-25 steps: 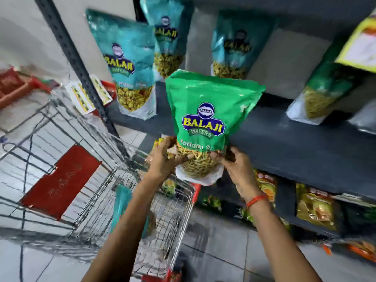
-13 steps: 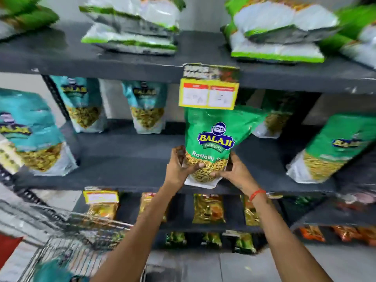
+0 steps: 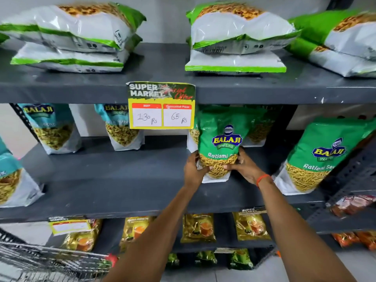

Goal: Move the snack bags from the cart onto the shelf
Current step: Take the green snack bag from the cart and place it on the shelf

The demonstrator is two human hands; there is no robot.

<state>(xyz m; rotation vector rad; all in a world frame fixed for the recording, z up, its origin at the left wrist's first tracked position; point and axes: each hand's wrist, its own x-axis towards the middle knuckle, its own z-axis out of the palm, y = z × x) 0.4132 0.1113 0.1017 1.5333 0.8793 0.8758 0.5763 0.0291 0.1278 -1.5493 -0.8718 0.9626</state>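
Down at my near left, the cart (image 3: 53, 261) rim shows. On the middle shelf (image 3: 114, 180), my left hand (image 3: 193, 171) and right hand (image 3: 244, 169) clamp the green snack bag (image 3: 221, 139) upright, fingers curled around its base. Behind my fingertips, 1 more bag; above them, the price tag (image 3: 161, 105).

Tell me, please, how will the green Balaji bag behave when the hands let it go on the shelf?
The green bag, held low by the left hand and right hand, looks tall and soft, so it may lean or tip. Its glossy film is probably slippery. It likely weighs little.
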